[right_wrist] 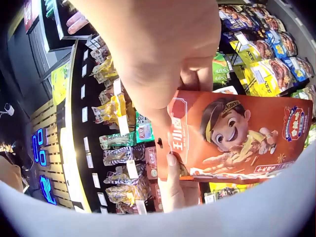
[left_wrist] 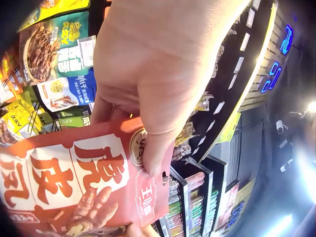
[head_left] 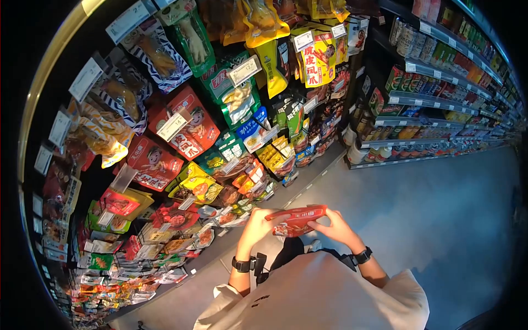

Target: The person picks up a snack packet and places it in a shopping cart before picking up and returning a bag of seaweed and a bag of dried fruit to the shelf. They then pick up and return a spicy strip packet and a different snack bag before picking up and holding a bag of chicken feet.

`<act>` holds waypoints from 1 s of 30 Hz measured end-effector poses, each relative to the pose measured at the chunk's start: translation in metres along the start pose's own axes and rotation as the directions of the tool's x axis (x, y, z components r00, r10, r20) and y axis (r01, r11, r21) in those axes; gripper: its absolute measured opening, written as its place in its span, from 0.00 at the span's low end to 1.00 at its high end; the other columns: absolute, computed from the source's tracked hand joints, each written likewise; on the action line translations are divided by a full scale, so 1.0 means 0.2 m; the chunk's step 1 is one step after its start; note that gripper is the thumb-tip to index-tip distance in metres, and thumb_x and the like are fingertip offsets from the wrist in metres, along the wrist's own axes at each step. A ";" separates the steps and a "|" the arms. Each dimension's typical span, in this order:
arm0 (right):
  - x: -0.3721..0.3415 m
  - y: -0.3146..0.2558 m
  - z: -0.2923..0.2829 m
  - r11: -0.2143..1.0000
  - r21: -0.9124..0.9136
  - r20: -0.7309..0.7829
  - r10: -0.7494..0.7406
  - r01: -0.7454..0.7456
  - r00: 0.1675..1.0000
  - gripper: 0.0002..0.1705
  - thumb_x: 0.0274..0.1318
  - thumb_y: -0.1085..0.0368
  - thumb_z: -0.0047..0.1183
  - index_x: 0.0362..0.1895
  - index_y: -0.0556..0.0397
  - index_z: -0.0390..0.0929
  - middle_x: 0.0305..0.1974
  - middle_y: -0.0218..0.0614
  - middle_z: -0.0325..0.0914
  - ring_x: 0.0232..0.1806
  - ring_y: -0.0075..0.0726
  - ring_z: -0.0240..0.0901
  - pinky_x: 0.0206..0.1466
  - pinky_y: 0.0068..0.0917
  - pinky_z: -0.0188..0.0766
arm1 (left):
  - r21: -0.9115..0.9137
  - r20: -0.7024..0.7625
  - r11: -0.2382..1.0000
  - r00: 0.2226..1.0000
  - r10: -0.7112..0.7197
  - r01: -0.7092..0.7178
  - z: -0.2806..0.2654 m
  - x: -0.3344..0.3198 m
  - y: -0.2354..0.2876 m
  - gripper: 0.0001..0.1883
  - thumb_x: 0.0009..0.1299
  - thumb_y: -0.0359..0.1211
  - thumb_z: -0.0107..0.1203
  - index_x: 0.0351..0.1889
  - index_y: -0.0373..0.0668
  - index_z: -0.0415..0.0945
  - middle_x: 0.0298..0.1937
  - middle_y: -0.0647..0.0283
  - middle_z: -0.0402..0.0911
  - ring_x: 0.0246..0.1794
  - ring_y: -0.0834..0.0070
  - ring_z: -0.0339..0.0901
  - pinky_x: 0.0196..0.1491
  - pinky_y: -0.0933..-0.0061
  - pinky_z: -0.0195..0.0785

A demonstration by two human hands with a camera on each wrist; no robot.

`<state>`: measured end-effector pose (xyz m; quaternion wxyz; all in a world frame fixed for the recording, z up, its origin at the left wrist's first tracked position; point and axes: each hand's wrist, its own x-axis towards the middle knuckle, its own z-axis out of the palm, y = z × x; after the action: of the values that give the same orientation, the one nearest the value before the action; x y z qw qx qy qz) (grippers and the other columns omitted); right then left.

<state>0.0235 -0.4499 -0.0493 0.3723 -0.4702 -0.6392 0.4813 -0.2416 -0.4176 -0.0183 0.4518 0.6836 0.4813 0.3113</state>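
Observation:
A red snack packet (head_left: 300,221) is held between both hands in front of the body. My left hand (head_left: 257,225) grips one end, and in the left wrist view its thumb (left_wrist: 154,153) presses on the printed face. The opposite end is in my right hand (head_left: 336,229), thumb on the near side. Large characters and a picture of chicken feet cover the packet (left_wrist: 94,182) in the left wrist view. A cartoon child is printed on the packet (right_wrist: 237,136) in the right wrist view. Fingers behind the packet are partly hidden.
A rack of hanging snack packets with price tags fills the left side, including similar red packets (head_left: 190,124) and a yellow one (head_left: 318,63). Shelves of cans and bottles (head_left: 423,82) stand at the right. Grey floor (head_left: 396,192) lies beyond the hands.

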 end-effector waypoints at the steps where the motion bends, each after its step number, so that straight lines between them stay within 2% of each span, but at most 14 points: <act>1: 0.03 0.01 0.01 0.991 0.069 0.044 0.110 -0.113 0.993 0.18 0.66 0.65 0.62 0.57 0.57 0.82 0.43 0.41 0.88 0.40 0.32 0.85 0.45 0.32 0.79 | 0.066 0.059 0.995 0.995 -0.081 0.077 -0.05 0.03 -0.03 0.12 0.70 0.33 0.66 0.47 0.37 0.88 0.30 0.54 0.87 0.25 0.80 0.80 0.32 0.73 0.73; 4: 0.16 0.05 0.08 0.987 -0.092 -0.038 -0.135 0.131 0.990 0.15 0.66 0.65 0.62 0.54 0.59 0.83 0.40 0.47 0.88 0.37 0.37 0.87 0.41 0.32 0.79 | -0.135 0.003 0.991 1.000 0.017 -0.016 -0.14 0.12 -0.09 0.18 0.69 0.33 0.68 0.55 0.37 0.84 0.39 0.56 0.90 0.36 0.79 0.84 0.43 0.74 0.77; 5: 0.20 0.03 0.10 0.997 -0.065 -0.060 -0.042 0.038 0.997 0.11 0.65 0.66 0.62 0.47 0.58 0.86 0.39 0.44 0.89 0.38 0.36 0.88 0.45 0.32 0.79 | -0.257 0.057 0.963 0.996 -0.063 0.075 -0.18 0.13 -0.08 0.24 0.70 0.34 0.68 0.63 0.39 0.78 0.48 0.58 0.90 0.46 0.77 0.84 0.52 0.75 0.76; 6: 0.25 0.00 0.10 0.999 -0.027 -0.011 -0.044 0.044 0.999 0.13 0.66 0.66 0.62 0.50 0.60 0.85 0.40 0.50 0.88 0.37 0.42 0.88 0.42 0.32 0.79 | -0.299 0.080 0.948 0.993 -0.087 0.107 -0.22 0.13 -0.11 0.27 0.70 0.34 0.69 0.66 0.39 0.76 0.51 0.58 0.89 0.49 0.78 0.83 0.53 0.75 0.76; 8: 0.31 0.00 0.11 0.993 -0.095 -0.006 -0.077 0.076 0.997 0.12 0.66 0.67 0.61 0.49 0.61 0.84 0.42 0.48 0.88 0.40 0.40 0.88 0.46 0.32 0.80 | -0.399 0.045 0.914 0.995 0.092 -0.067 -0.26 0.14 -0.21 0.26 0.70 0.36 0.69 0.64 0.39 0.77 0.50 0.60 0.88 0.49 0.79 0.82 0.53 0.75 0.75; 11: 0.43 -0.06 0.17 0.979 -0.124 -0.032 -0.168 0.163 0.985 0.12 0.66 0.68 0.60 0.49 0.62 0.84 0.44 0.47 0.88 0.44 0.38 0.86 0.51 0.32 0.79 | -0.381 0.264 0.908 0.962 -0.075 0.175 -0.36 0.13 -0.26 0.24 0.71 0.37 0.68 0.61 0.38 0.79 0.48 0.60 0.87 0.48 0.79 0.81 0.53 0.75 0.75; 18: 0.66 0.00 0.25 0.986 0.160 -0.075 -0.036 0.047 0.997 0.13 0.69 0.71 0.54 0.54 0.61 0.81 0.47 0.42 0.86 0.49 0.37 0.84 0.57 0.31 0.76 | -0.360 -0.133 0.932 0.986 -0.097 0.043 -0.48 0.19 -0.27 0.14 0.75 0.37 0.63 0.52 0.36 0.83 0.39 0.66 0.87 0.37 0.84 0.81 0.41 0.76 0.75; 19: 0.70 0.05 0.21 1.000 0.006 -0.001 -0.022 0.022 1.000 0.13 0.70 0.71 0.53 0.55 0.61 0.80 0.46 0.41 0.86 0.50 0.36 0.83 0.57 0.31 0.75 | -0.355 -0.235 0.933 0.959 -0.158 0.066 -0.49 0.19 -0.23 0.13 0.75 0.35 0.63 0.52 0.36 0.81 0.42 0.69 0.86 0.40 0.85 0.79 0.44 0.76 0.74; 20: 0.73 0.09 0.18 0.999 0.025 0.037 -0.042 0.041 0.998 0.13 0.70 0.71 0.53 0.54 0.61 0.80 0.46 0.41 0.86 0.49 0.35 0.84 0.57 0.31 0.76 | -0.332 -0.349 0.943 0.926 -0.144 0.021 -0.49 0.18 -0.27 0.13 0.76 0.34 0.61 0.52 0.36 0.81 0.42 0.68 0.86 0.40 0.85 0.80 0.44 0.76 0.74; 22: 0.83 -0.02 0.16 0.992 0.091 0.097 -0.095 0.086 0.991 0.12 0.70 0.70 0.53 0.53 0.61 0.81 0.45 0.40 0.86 0.48 0.34 0.84 0.56 0.31 0.76 | -0.518 -0.514 0.852 0.824 -0.239 -0.076 -0.52 0.20 -0.22 0.12 0.77 0.34 0.60 0.52 0.36 0.80 0.39 0.68 0.86 0.36 0.83 0.82 0.40 0.77 0.75; 23: 0.85 -0.03 0.14 0.993 0.070 0.110 -0.104 0.097 0.988 0.11 0.71 0.71 0.52 0.52 0.61 0.82 0.44 0.39 0.87 0.47 0.33 0.84 0.55 0.31 0.76 | -0.514 -0.572 0.857 0.761 -0.308 -0.039 -0.55 0.21 -0.16 0.11 0.79 0.34 0.57 0.51 0.37 0.79 0.42 0.68 0.85 0.39 0.84 0.80 0.43 0.77 0.74; 24: 0.88 -0.01 0.11 0.991 0.046 0.120 -0.131 0.126 0.984 0.10 0.72 0.71 0.51 0.51 0.60 0.82 0.42 0.39 0.86 0.45 0.32 0.84 0.54 0.30 0.76 | -0.302 -0.637 0.953 0.745 -0.197 -0.007 -0.58 0.17 -0.28 0.11 0.80 0.35 0.56 0.51 0.38 0.78 0.44 0.69 0.83 0.41 0.85 0.78 0.46 0.76 0.73; 28: 0.98 -0.01 0.04 0.980 0.051 0.169 -0.198 0.192 0.966 0.10 0.73 0.70 0.50 0.49 0.60 0.82 0.39 0.40 0.85 0.42 0.33 0.83 0.49 0.30 0.77 | -0.385 -0.793 0.922 0.523 -0.311 -0.036 -0.62 0.15 -0.18 0.13 0.80 0.37 0.58 0.52 0.37 0.79 0.46 0.69 0.83 0.43 0.84 0.77 0.46 0.77 0.72; 30: 1.00 0.00 0.02 0.985 0.121 0.196 -0.148 0.126 0.969 0.10 0.74 0.70 0.49 0.49 0.61 0.81 0.38 0.40 0.84 0.41 0.34 0.82 0.49 0.29 0.76 | -0.359 -0.848 0.928 0.451 -0.279 -0.100 -0.66 0.14 -0.19 0.13 0.79 0.37 0.59 0.52 0.36 0.79 0.46 0.68 0.83 0.43 0.84 0.77 0.46 0.77 0.72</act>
<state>-0.0362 -0.2594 -0.0461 0.3618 -0.3525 -0.6782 0.5338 -0.3604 -0.3438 -0.0017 0.2665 0.2984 0.6159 0.6787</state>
